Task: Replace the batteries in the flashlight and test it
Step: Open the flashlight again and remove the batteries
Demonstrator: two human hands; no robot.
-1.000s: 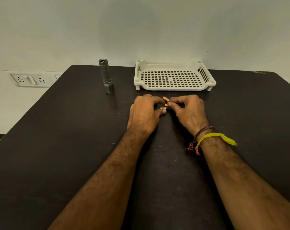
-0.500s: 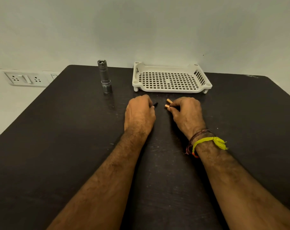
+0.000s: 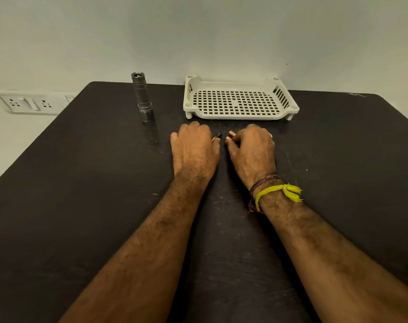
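A silver flashlight (image 3: 142, 99) stands upright on the dark table (image 3: 81, 183), at the back left. My left hand (image 3: 193, 150) rests on the table with its fingers closed on a small dark battery (image 3: 217, 137), whose tip pokes out to the right. A short gap away, my right hand (image 3: 252, 150) is closed on copper-topped batteries (image 3: 229, 136), their ends showing at its fingertips. Most of each battery is hidden inside the hands.
A white perforated plastic tray (image 3: 289, 102) sits at the back of the table, just behind my hands. A wall socket panel (image 3: 28, 102) is on the wall to the left. My right wrist wears a yellow thread band (image 3: 277, 192).
My hands were joined over the batteries one second ago. They have drawn apart, the left taking a dark battery, the right keeping the copper-topped ones. Both now lie lower on the table.
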